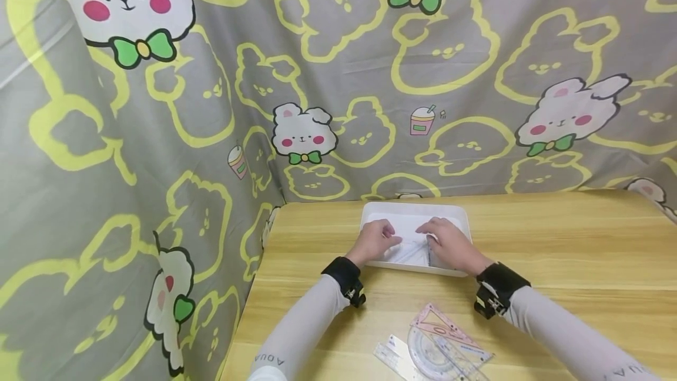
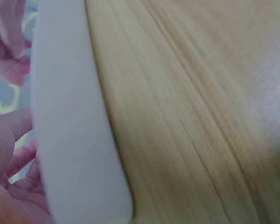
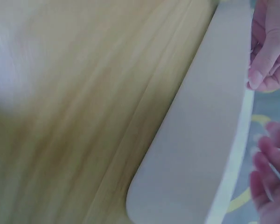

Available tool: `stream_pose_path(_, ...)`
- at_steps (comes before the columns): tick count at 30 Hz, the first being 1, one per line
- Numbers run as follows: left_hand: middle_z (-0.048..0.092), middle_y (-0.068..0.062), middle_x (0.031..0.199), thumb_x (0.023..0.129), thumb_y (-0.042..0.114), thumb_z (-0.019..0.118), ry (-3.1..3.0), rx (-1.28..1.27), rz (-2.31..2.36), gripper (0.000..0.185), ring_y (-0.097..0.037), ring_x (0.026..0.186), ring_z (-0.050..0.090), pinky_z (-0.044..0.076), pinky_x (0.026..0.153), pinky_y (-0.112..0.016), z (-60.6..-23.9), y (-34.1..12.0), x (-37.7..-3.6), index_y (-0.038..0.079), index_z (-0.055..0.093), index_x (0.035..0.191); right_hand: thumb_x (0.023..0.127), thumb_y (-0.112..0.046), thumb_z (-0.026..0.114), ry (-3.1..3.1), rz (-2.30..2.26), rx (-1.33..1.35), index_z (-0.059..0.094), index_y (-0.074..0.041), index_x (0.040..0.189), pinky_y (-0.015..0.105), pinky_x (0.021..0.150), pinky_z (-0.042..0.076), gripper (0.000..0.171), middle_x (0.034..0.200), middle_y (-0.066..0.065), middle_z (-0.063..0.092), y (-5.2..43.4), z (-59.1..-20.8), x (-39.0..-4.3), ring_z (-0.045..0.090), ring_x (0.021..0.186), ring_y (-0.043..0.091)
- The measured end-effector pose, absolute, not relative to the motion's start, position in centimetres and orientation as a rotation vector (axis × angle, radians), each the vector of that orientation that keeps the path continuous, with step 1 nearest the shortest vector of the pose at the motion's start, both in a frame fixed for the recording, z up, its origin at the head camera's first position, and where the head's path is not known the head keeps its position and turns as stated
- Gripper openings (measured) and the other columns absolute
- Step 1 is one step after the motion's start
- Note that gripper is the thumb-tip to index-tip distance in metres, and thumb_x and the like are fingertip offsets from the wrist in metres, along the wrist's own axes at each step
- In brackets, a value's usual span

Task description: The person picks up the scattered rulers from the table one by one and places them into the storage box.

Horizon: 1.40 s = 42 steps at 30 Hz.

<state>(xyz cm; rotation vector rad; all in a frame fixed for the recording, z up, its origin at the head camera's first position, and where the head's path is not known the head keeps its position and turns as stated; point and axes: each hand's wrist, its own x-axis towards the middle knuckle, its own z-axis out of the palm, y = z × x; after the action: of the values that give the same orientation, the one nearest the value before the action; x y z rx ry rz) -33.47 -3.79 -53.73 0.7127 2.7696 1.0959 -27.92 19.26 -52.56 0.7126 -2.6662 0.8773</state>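
Tray (image 1: 404,222), white and shallow with rounded corners, stands on the wooden table (image 1: 560,246), close to the far edge. Clear piece (image 1: 415,253) with printed lines lies in the near part of it, between the hands. The left hand (image 1: 376,241) reaches over the tray's left side, thumb and fingertips curved close together; whether they pinch anything I cannot tell. The right hand (image 1: 448,243) is over the tray's right side, fingers relaxed and loosely spread, the thumb set apart from them. Each wrist wears a black strap, the left strap (image 1: 342,275) and the right strap (image 1: 502,281), over grey sleeves. On the near part of the table, between the forearms, a pink set square (image 1: 441,331) lies with a protractor (image 1: 420,350), and a clear ruler (image 1: 392,356) is just to their left. Beyond the tray and at left hangs a grey curtain (image 1: 370,75) with yellow outlines and white rabbits
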Motion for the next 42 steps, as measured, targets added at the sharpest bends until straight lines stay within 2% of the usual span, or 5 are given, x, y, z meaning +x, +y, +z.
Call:
stream_pose_path(7,0.073,-0.002,0.092,0.095,0.018,0.078,2.680,0.864,1.226,0.016,-0.005,0.080,0.064,0.053,0.076,-0.019,-52.1,-5.0,-30.5,0.005,0.072,0.101,0.095,-0.003,0.070,-2.482,0.892,0.641,0.075,-0.004,0.110,0.046,0.080,0.058,0.016,0.103,0.007,0.073,18.6,-51.3,-25.0,0.068,0.094,0.026)
stream_pose_path(14,0.073,-0.006,0.104,0.097,0.019,0.077,2.667,1.019,1.292,0.023,-0.006,0.094,0.066,0.056,0.082,-0.022,-51.3,-4.9,-27.5,0.004,0.071,0.112,0.083,-0.009,0.085,-2.402,0.816,0.575,0.076,-0.006,0.102,0.032,0.065,0.057,0.021,0.095,0.003,0.074,18.4,-51.1,-21.3,0.068,0.079,0.018)
stream_pose_path(30,0.066,0.007,0.122,0.095,0.040,0.078,2.683,1.456,0.615,0.044,-0.001,0.111,0.059,0.042,0.095,-0.010,-52.8,-2.5,-21.3,0.019,0.070,0.133,0.076,-0.025,0.093,-2.731,0.802,0.408,0.075,-0.017,0.095,0.026,0.066,0.053,0.027,0.092,-0.005,0.067,19.2,-53.4,-14.7,0.063,0.080,0.011)
stream_pose_path(36,0.061,0.010,0.119,0.087,0.051,0.083,2.612,1.476,0.418,0.058,0.001,0.107,0.050,0.036,0.088,-0.007,-53.9,-1.5,-21.0,0.022,0.070,0.134,0.074,-0.043,0.093,-2.871,0.794,0.351,0.072,-0.018,0.093,0.025,0.064,0.043,0.037,0.085,-0.010,0.055,19.7,-54.7,-13.2,0.048,0.074,0.004)
stream_pose_path(42,0.062,0.010,0.112,0.086,0.049,0.085,2.566,1.530,0.447,0.053,0.002,0.101,0.045,0.032,0.082,-0.007,-54.9,-0.7,-21.4,0.021,0.073,0.129,0.072,-0.042,0.095,-2.854,0.763,0.347,0.070,-0.018,0.087,0.026,0.062,0.041,0.038,0.084,-0.011,0.052,19.8,-55.4,-12.7,0.044,0.073,0.004)
